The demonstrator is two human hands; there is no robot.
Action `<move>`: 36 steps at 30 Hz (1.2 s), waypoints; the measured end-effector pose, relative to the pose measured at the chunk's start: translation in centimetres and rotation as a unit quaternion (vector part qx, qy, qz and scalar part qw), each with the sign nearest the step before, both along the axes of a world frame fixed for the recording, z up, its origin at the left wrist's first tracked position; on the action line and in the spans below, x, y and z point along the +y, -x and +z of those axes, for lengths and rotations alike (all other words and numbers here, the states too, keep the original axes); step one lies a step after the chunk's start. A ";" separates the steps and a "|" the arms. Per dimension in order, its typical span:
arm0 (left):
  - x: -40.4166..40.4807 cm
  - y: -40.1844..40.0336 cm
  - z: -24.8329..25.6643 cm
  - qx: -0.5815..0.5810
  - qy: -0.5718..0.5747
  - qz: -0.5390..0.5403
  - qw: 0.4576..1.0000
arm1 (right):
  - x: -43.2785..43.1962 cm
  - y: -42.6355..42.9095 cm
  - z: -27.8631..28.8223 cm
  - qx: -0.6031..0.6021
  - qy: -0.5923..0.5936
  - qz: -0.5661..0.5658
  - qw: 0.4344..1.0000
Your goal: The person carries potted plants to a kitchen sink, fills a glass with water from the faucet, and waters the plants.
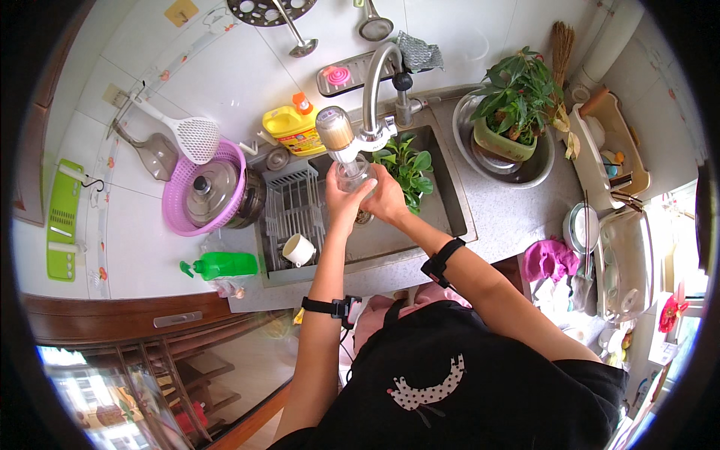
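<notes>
Over the sink, my left hand and my right hand hold a clear jar between them, fingers wrapped around its sides. The jar's mouth sits right under the outlet of a filter fitted on the curved metal faucet. Whether water is running cannot be told. A leafy green plant stands in the basin just right of my right hand. A grey dish rack with a white mug lies left of my left hand.
A yellow detergent jug stands behind the sink. Left are a purple basket with a glass lid and a green bottle. A metal bowl holding a potted plant stands right, beside a cream utensil rack.
</notes>
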State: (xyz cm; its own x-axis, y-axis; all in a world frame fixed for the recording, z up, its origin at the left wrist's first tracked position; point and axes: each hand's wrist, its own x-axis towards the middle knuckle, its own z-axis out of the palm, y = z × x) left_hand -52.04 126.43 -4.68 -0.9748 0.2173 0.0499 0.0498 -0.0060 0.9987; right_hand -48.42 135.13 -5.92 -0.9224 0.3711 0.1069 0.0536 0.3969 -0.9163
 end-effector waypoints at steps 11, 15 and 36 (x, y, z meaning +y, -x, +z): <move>-7.1 -2.3 0.5 -0.042 0.094 0.078 0.992 | 0.1 0.0 1.3 -0.034 -0.023 0.012 0.999; -13.1 -2.3 -3.0 0.037 0.140 0.200 0.969 | 0.5 -0.2 1.8 -0.040 -0.033 0.018 0.998; -15.5 -4.4 -5.5 -0.018 0.409 0.229 0.883 | 1.3 -0.2 2.6 -0.033 -0.072 0.002 0.997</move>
State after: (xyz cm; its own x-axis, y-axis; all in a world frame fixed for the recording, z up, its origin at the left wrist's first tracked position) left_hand -47.60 110.95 -10.21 -0.9678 -0.2502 0.0260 -0.1712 0.7307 0.6609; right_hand -48.22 136.46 -3.33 -0.9310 0.3519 0.0972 0.1099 0.5241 -0.8445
